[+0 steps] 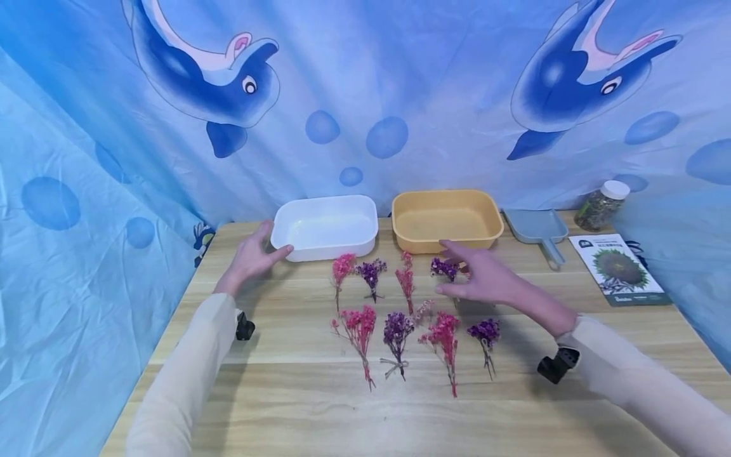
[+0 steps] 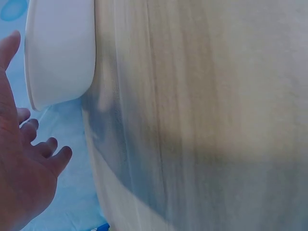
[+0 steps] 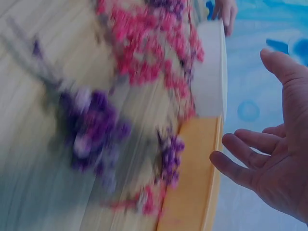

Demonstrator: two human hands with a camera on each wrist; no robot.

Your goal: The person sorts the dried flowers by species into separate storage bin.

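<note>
Beside the left end of the white plastic basin (image 1: pixel 328 252) is my left hand (image 1: pixel 251 255), its thumb at the front rim and its fingers spread. The left wrist view shows that hand (image 2: pixel 29 163) with nothing in its grasp. My right hand (image 1: pixel 485 276) hovers over a small purple dried-flower bunch (image 1: pixel 444 268), in front of the yellow basin (image 1: pixel 417 245). Its fingers are spread and hold nothing in the right wrist view, where the yellow basin's wall (image 3: pixel 192 168) stands close to the fingertips. Part of a small pink-red bunch (image 3: pixel 147 199) is hidden behind this hand in the head view.
More pink bunches (image 1: pixel 361 327) and purple bunches (image 1: pixel 396 330) lie in two rows mid-table. At the back right are a grey-blue dustpan (image 1: pixel 537 225), a jar with a white lid (image 1: pixel 599 209) and a sunflower-printed packet (image 1: pixel 619 270). A blue dolphin-print curtain (image 1: pixel 354 95) hangs behind.
</note>
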